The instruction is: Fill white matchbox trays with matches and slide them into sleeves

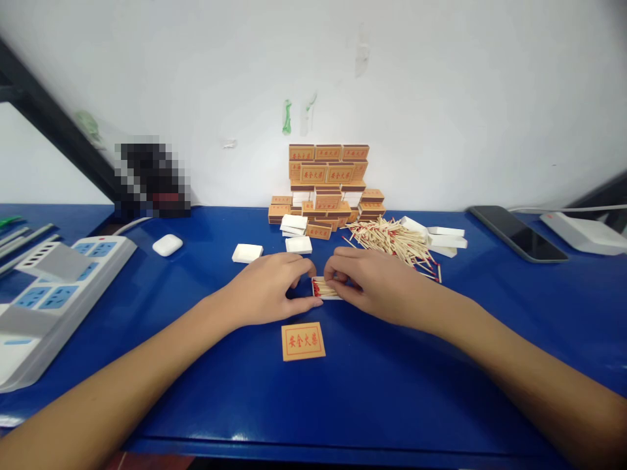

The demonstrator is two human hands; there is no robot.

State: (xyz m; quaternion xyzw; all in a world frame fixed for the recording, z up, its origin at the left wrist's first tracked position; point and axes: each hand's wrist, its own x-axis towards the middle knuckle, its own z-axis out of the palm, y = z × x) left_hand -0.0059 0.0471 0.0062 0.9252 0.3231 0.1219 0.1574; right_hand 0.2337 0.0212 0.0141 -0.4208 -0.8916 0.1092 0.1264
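Observation:
A small white matchbox tray (334,298) with red-tipped matches (321,288) lying in it sits between my two hands on the blue table. My left hand (272,287) holds the tray's left end, thumb at the near side and fingers at the far side. Over the tray's right part, my right hand (377,284) has its thumb and fingers pinched on the matches; its fingertips partly hide them. Closer to me lies an orange matchbox sleeve (304,341), flat, with red characters. Behind my right hand spreads a loose heap of matches (392,240).
Orange matchboxes (327,175) stand stacked against the wall. White trays (247,252) lie left of centre, more trays (445,239) beside the heap. A power strip (63,294) and white earphone case (167,245) are at left; a phone (516,234) and white device (585,232) at right.

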